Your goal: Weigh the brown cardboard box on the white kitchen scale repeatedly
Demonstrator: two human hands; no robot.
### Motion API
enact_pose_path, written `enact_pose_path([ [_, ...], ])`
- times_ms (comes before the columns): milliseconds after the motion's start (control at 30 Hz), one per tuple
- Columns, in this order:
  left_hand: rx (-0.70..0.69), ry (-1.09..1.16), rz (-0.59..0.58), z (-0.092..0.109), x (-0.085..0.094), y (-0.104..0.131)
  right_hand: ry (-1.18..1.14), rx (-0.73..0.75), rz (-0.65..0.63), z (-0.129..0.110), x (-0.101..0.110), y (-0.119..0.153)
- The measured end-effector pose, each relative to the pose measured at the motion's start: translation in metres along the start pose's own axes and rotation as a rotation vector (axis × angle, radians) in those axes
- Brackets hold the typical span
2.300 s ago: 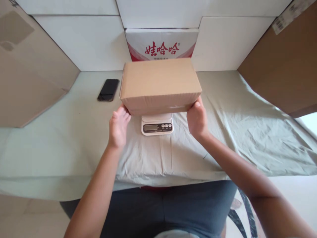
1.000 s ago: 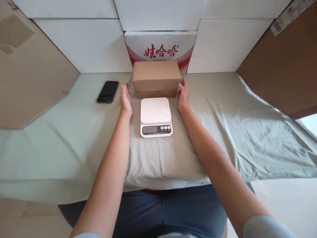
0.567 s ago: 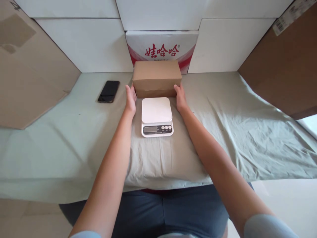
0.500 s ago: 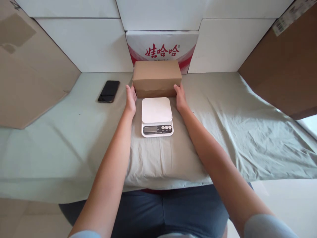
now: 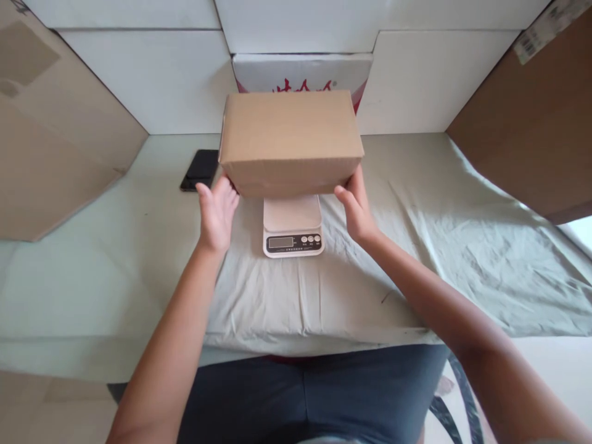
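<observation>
Between my two hands is a brown cardboard box [image 5: 292, 132], raised above the cloth and over the back part of a white kitchen scale [image 5: 293, 216]. My left hand [image 5: 218, 213] supports its lower left corner, thumb sticking up and fingers partly hidden beneath the box. On the opposite side, my right hand [image 5: 357, 203] grips the lower right corner, the thumb lying near the front face. The scale's display and buttons face me, while its rear edge is covered by the box.
A black smartphone [image 5: 200, 169] lies on the green cloth [image 5: 92, 259] to the left, partly covered by the box. Behind stands a white and red printed carton [image 5: 259, 69] against white panels [image 5: 148, 80]. Large cardboard pieces stand at the left [image 5: 55, 142] and right [image 5: 531, 129].
The cardboard box has been lifted off the cloth and brought toward me, now overlapping the scale's rear. Both hands moved with it and are farther apart in view.
</observation>
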State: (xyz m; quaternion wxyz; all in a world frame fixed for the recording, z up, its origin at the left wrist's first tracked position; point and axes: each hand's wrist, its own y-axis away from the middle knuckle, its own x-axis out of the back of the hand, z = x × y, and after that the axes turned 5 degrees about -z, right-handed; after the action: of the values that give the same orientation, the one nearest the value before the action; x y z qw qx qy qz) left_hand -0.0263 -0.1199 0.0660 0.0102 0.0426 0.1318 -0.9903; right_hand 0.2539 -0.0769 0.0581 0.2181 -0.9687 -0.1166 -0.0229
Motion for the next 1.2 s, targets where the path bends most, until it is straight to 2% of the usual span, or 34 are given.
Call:
enact_pose_path([
  [133,0.079,-0.005,0.055,-0.007,-0.003,0.042,-0.001,-0.032,-0.016,0.002,0.004,0.045],
  [300,0.113,-0.016,0.163,-0.019,-0.008,0.065,-0.011,-0.03,-0.035,0.005,0.003,0.061],
  [1200,0.078,-0.02,0.142,-0.018,-0.008,0.063,-0.059,-0.024,-0.019,0.014,0.0,0.059],
])
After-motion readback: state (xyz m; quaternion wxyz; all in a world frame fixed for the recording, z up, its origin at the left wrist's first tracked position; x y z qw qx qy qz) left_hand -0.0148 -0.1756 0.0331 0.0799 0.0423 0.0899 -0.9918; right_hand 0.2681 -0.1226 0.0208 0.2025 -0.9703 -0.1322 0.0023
